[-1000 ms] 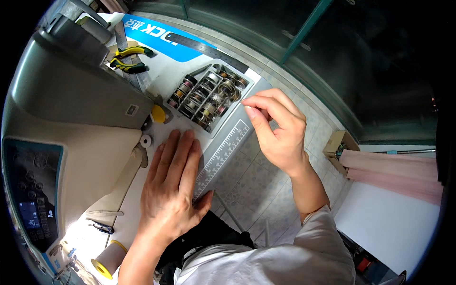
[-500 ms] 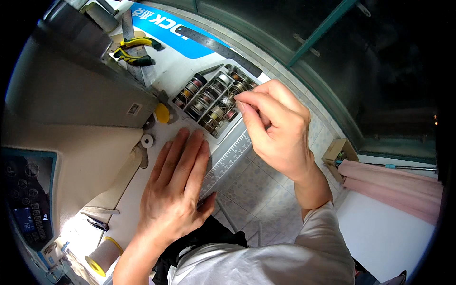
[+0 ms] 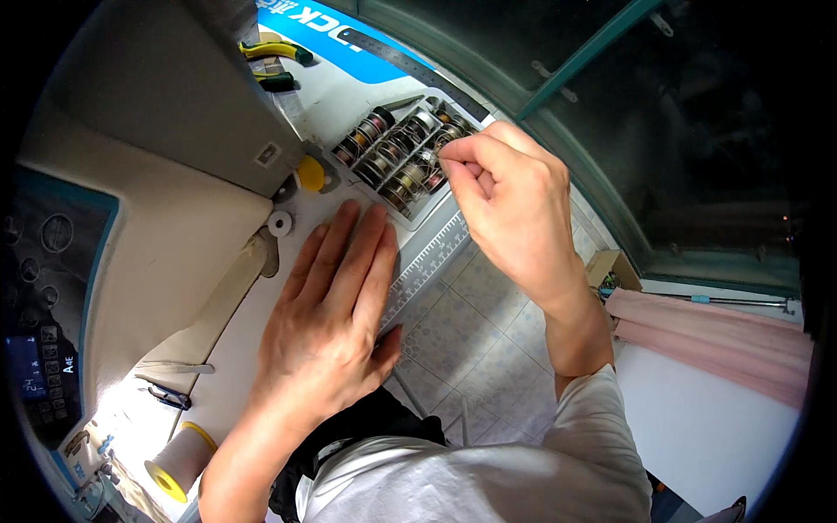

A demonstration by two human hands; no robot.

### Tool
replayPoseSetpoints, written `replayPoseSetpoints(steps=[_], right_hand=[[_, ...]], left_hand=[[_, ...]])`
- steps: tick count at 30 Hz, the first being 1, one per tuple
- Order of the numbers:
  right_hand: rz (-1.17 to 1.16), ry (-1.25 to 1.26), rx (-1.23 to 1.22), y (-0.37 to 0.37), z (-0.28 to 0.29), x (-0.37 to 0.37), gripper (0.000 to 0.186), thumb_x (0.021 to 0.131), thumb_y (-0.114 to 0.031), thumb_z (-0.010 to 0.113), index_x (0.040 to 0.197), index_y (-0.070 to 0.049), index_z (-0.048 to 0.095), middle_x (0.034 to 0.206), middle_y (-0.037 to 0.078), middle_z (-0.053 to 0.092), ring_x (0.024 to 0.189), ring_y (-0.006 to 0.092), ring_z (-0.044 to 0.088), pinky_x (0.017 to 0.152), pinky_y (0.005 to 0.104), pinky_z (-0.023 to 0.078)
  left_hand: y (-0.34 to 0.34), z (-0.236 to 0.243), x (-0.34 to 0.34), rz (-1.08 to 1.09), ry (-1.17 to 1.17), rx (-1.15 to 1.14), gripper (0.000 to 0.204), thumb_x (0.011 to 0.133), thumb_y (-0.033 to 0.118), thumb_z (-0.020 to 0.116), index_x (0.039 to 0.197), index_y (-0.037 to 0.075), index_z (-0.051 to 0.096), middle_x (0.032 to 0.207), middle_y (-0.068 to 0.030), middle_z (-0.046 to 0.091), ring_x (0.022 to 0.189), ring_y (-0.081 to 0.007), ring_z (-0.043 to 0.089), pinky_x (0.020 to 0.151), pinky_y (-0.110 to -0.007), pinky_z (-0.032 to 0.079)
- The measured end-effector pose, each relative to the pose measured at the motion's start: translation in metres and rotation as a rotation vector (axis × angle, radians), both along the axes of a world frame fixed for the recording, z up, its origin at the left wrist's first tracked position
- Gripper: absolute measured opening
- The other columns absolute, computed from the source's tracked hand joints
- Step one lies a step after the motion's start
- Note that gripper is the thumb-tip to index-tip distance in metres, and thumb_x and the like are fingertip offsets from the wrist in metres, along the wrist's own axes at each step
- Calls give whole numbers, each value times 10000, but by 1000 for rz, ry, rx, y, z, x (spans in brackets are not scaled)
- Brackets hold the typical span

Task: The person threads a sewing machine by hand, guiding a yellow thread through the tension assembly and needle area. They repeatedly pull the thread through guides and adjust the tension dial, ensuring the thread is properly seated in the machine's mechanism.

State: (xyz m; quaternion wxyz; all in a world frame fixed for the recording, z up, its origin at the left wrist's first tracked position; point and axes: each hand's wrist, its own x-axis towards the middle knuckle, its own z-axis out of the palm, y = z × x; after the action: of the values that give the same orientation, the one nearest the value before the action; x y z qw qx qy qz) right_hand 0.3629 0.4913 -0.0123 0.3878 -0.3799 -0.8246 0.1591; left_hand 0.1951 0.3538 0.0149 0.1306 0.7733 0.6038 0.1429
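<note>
Gray bobbin tray [image 3: 427, 210] sits on the table near its edge, rows of thread-wound bobbins [image 3: 406, 182] in its compartments. Right hand [image 3: 514, 205] is over the tray's right side, thumb and index tips drawn together at the bobbins; can't tell if they have hold of one. Left hand [image 3: 330, 314] flat, palm down, fingers straight, gripping nothing, fingertips just beside the tray's near corner. Printed scale [image 3: 429, 255] runs along the table edge. Steel ruler [image 3: 410, 65] beyond the tray. Sewing machine [image 3: 174, 113] to the left.
</note>
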Motion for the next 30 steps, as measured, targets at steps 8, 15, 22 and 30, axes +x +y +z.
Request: replayPoseSetpoints(steps=[8, 15, 22, 30], right_hand=[[139, -11, -66, -29, 0, -8, 44, 804, -20, 719, 833, -32, 689, 801, 80, 625, 645, 283, 648, 576, 366, 511], [96, 34, 11, -30, -5, -13, 41, 813, -16, 702, 850, -20, 684, 820, 102, 624, 649, 297, 648, 589, 385, 518], [13, -56, -16, -37, -1, -20, 26, 809, -18, 697, 816, -24, 673, 777, 115, 624, 639, 325, 644, 569, 401, 516], [15, 41, -17, -34, -6, -21, 45, 788, 24, 683, 786, -19, 670, 755, 114, 635, 605, 283, 649, 551, 364, 522]], left_hand=[[-1, -2, -3, -26, -23, 34, 915, 591, 128, 805, 1412, -40, 437, 1497, -192, 412, 1424, -373, 363, 1183, -486, 317], [0, -2, -3, -30, -34, 54, 824, 631, 125, 791, 1365, -74, 473, 1465, -210, 427, 1409, -356, 386, 1181, -450, 326], [-3, -4, -4, -20, -40, 59, 849, 626, 129, 797, 1380, -62, 456, 1479, -210, 414, 1415, -359, 374, 1191, -454, 309], [-4, -5, -5, -39, -52, 69, 887, 608, 135, 806, 1394, -49, 437, 1504, -198, 392, 1423, -373, 352, 1199, -463, 297]])
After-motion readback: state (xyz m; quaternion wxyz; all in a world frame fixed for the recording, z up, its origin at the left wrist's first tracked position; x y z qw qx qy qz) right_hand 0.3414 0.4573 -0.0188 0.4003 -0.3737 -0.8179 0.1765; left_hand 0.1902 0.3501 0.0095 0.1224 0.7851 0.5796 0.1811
